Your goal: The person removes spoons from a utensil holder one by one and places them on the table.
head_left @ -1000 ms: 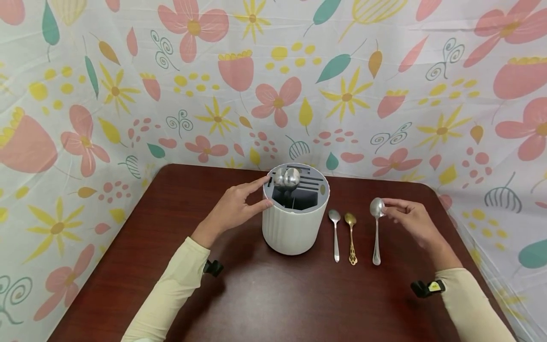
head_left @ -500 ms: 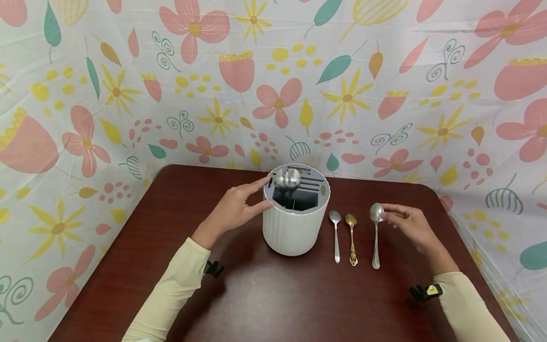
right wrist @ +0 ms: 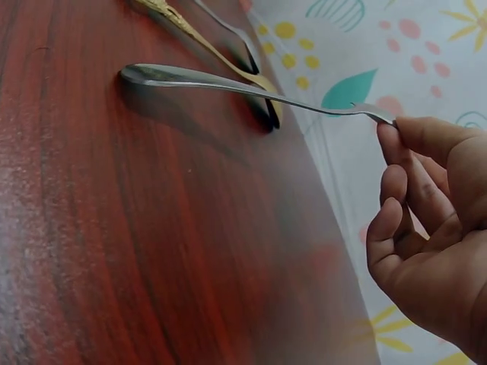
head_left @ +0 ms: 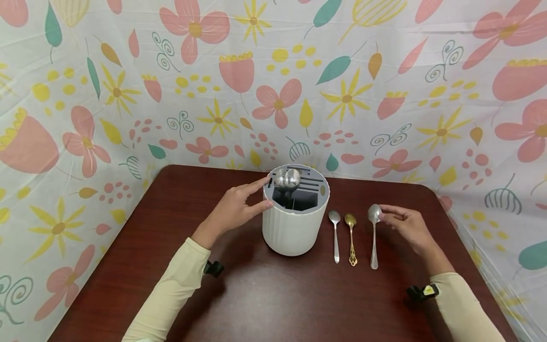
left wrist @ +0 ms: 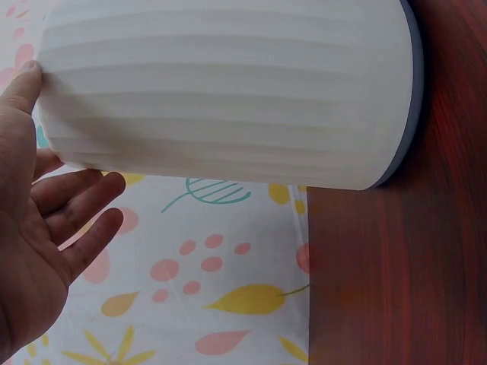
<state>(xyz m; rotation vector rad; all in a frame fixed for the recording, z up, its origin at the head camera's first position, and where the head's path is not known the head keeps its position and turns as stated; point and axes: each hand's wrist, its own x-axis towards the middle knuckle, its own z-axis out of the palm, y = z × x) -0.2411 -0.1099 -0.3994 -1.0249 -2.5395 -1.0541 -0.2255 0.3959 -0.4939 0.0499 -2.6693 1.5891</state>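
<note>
A white ribbed utensil holder (head_left: 292,232) with a grey slotted top stands upright on the table. Two shiny rounded spoon bowls (head_left: 292,178) stick up from its left side. My left hand (head_left: 232,204) touches the holder's left rim with extended thumb and index finger; the left wrist view shows the other fingers loose beside its wall. Between thumb and fingertips my right hand (head_left: 408,228) pinches a silver spoon (right wrist: 228,87) at its bowl, the handle slanting down toward the table. Left of that spoon lie a gold spoon (head_left: 351,237) with an ornate handle and a smaller silver spoon (head_left: 335,237).
The dark red-brown table (head_left: 265,299) has rounded back corners and meets a flower-printed cloth (head_left: 278,61) behind it. Cloth also hangs along the left and right sides. Black wrist cameras sit on both cream sleeves (head_left: 179,280).
My right hand has moved slightly nearer to me and a little left, carrying the silver spoon lower in the view. The left hand and the holder have stayed in place.
</note>
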